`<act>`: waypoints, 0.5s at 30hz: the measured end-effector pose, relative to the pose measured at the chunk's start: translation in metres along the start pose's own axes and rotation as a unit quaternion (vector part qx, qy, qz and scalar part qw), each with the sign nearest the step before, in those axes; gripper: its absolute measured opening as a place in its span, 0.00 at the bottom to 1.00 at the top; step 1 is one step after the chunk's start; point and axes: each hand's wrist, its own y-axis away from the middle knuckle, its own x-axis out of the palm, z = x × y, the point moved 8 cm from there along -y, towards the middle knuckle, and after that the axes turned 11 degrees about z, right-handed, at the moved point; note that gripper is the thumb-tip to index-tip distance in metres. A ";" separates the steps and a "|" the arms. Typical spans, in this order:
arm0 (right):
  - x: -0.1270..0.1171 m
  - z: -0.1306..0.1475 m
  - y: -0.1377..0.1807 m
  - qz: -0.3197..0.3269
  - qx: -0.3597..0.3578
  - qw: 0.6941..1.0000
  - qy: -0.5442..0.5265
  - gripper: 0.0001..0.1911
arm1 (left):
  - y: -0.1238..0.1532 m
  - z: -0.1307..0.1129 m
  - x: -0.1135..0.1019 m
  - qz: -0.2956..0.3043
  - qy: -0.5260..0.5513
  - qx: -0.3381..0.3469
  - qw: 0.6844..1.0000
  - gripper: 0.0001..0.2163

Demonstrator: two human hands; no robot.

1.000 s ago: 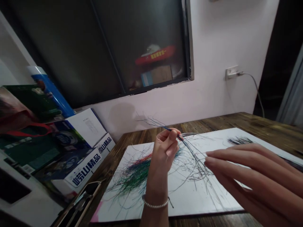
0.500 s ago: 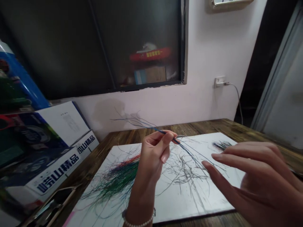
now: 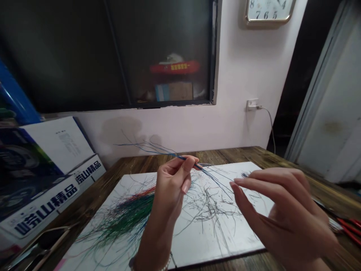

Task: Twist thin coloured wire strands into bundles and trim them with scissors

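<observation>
My left hand (image 3: 172, 184) is raised over the white board (image 3: 248, 237), thumb and fingers pinched on a thin bundle of blue strands (image 3: 158, 150) that fans out to the left and trails down to the right. My right hand (image 3: 279, 210) hovers to the right with its fingers stretched out and apart, holding nothing, its fingertips close to the trailing ends of the strands. A heap of green, red and blue strands (image 3: 132, 214) lies on the board's left half, and loose dark strands (image 3: 214, 203) are scattered in the middle.
The board lies on a dark wooden table (image 3: 282, 158). Printed boxes (image 3: 45, 188) are stacked at the left, with metal tools (image 3: 42, 248) in front of them. Red-handled tools (image 3: 348, 226) lie at the right edge. A window, a wall clock (image 3: 267, 11) and a plugged socket (image 3: 252, 104) are behind.
The view has swung up and to the right, bringing the clock into sight. My left hand keeps its pinch on the blue strands; my right hand has drawn in toward the trailing ends.
</observation>
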 end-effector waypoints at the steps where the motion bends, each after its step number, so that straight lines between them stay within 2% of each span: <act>1: -0.001 0.000 0.000 -0.001 0.001 1.000 0.002 0.14 | 0.000 0.000 0.000 -0.001 0.000 0.000 1.000 0.07; 10: -0.003 -0.006 -0.003 0.009 0.010 1.000 -0.015 0.10 | -0.002 0.000 0.000 0.005 -0.008 0.008 1.000 0.07; 15: 0.000 -0.006 -0.003 0.021 0.005 0.999 -0.044 0.12 | -0.001 -0.001 -0.001 -0.001 -0.017 0.007 1.000 0.07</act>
